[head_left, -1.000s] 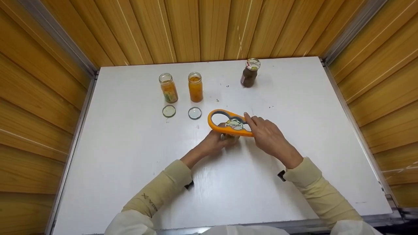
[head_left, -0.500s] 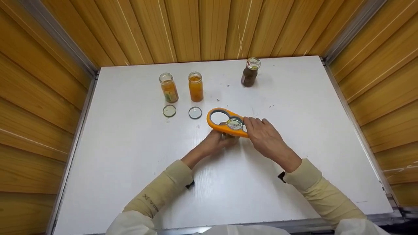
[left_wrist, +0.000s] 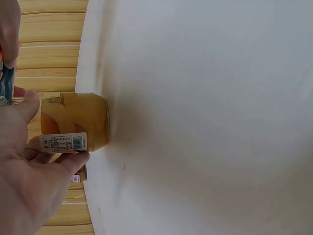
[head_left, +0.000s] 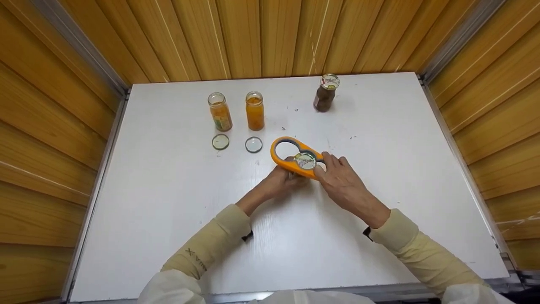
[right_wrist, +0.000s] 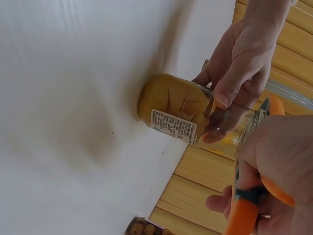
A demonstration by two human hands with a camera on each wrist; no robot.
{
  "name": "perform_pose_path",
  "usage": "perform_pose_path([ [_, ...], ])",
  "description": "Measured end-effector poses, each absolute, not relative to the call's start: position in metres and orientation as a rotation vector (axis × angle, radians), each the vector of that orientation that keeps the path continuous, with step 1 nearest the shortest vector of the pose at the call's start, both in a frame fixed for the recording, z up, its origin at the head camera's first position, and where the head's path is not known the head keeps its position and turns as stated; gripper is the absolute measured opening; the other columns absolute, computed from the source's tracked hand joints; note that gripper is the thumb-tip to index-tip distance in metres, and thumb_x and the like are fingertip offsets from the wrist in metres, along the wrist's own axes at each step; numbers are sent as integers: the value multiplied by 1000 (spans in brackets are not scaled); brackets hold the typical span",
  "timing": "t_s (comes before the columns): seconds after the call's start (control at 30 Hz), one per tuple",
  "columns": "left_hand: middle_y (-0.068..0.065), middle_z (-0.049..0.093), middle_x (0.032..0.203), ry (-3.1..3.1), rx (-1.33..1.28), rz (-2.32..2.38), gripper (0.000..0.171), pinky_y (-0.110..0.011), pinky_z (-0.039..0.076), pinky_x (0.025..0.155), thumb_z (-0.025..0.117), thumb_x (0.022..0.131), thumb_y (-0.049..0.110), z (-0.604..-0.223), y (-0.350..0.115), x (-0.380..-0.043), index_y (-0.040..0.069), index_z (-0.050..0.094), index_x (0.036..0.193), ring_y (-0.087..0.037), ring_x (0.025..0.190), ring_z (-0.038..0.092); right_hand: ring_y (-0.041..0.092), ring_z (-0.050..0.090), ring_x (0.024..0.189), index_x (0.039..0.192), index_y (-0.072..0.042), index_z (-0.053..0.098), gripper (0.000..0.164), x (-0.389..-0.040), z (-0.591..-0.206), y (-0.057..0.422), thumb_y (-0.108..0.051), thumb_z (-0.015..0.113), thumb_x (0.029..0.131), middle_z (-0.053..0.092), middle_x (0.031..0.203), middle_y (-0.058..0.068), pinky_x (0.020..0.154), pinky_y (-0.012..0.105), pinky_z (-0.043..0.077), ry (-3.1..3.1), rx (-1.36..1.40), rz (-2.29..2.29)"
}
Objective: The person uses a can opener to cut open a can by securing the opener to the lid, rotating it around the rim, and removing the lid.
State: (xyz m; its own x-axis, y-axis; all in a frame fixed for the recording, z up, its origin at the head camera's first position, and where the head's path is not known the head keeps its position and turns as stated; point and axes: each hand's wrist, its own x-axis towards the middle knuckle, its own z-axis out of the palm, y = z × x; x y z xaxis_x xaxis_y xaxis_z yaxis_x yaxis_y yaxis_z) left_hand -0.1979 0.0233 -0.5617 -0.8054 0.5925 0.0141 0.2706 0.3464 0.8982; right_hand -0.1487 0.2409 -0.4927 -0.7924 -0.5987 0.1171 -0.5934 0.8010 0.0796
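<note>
My left hand (head_left: 276,183) holds a glass jar (left_wrist: 78,115) of yellow-orange fruit by its upper part. The jar is upright, its base against the white table in both wrist views, with a printed label on its side. An orange jar opener (head_left: 275,154) with a dark inner lining lies across the jar's top. Its middle opening surrounds the patterned lid (head_left: 305,161), while the larger loop sticks out to the left. At the opener's other end, my right hand (head_left: 344,183) grips it, thumb on the near side. My fingers hide most of the jar in the head view.
Two lidless jars of orange contents, a left jar (head_left: 220,114) and a right jar (head_left: 255,114), stand behind on the left. A loose lid (head_left: 220,142) and another lid (head_left: 253,145) lie before them. A capped dark jar (head_left: 325,97) stands at the back right. Wooden-panelled walls border the table.
The jar opener has turned slightly clockwise around the lid, its gripped end swinging nearer me. My right hand has shifted with it, and its thumb now shows on the near edge. My left hand stays put.
</note>
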Motion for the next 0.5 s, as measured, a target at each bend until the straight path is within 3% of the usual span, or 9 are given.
perform_pose_path([
  [0.07,-11,48,150,2300,764,1438,56,-32,28,122,68,102,25,-562,24,-197,7,46,150,-19,142,43,50,52,125,107,-1,51,27,-147,-492,239,-2,73,93,42,144,37,96,53,48,-2904,917,-20],
  [0.17,-11,47,150,2286,736,1461,57,-32,26,122,69,102,25,-562,24,-196,7,45,151,-19,143,42,56,31,144,108,1,52,23,-146,-492,236,1,70,94,26,157,40,112,66,35,-2983,874,49],
  [0.3,-10,47,150,2264,697,1515,58,-34,26,122,69,101,25,-562,26,-194,8,45,151,-18,142,42,55,14,151,108,1,54,20,-146,-491,233,4,69,95,16,161,40,117,71,17,-3040,854,117],
  [0.5,-13,48,148,2233,721,1588,56,-33,28,121,69,101,22,-564,27,-193,5,47,149,-19,140,44,56,11,151,105,2,54,19,-146,-489,231,6,69,94,14,161,40,116,74,14,-3063,850,152],
])
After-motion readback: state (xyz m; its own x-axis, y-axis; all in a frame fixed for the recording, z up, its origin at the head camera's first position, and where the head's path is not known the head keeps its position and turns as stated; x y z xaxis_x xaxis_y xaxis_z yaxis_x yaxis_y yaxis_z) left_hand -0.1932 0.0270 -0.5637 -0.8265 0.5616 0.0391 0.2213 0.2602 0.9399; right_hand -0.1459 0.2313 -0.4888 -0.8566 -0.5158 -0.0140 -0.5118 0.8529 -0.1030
